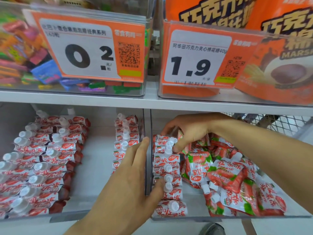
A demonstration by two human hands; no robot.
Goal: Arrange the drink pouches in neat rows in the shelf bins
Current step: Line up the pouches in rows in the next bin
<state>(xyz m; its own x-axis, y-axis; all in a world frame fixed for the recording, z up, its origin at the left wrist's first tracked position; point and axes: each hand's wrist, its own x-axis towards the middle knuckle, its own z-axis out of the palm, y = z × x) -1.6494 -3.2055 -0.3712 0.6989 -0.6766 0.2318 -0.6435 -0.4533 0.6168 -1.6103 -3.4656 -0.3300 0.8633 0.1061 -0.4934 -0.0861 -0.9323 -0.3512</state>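
Two clear shelf bins sit side by side. The left bin (71, 216) holds two neat rows of red-and-white drink pouches (42, 163) with white caps, plus a third row (122, 138) along its right wall. In the right bin (237, 217), one row of pouches (169, 160) runs along the left wall, beside a loose pile of pouches (228, 177). My left hand (128, 180) lies flat over the divider between the bins, its thumb pressing the near part of that row. At the far end of the row, my right hand (188, 131) curls over the pouches and pinches one.
The shelf above carries a clear bin of mixed wrapped candies (25, 56) and a bin of orange marshmallow bags (279, 65), each with a large price tag. A wire mesh basket (279, 122) shows behind my right forearm. A shoe (211, 229) is on the floor below.
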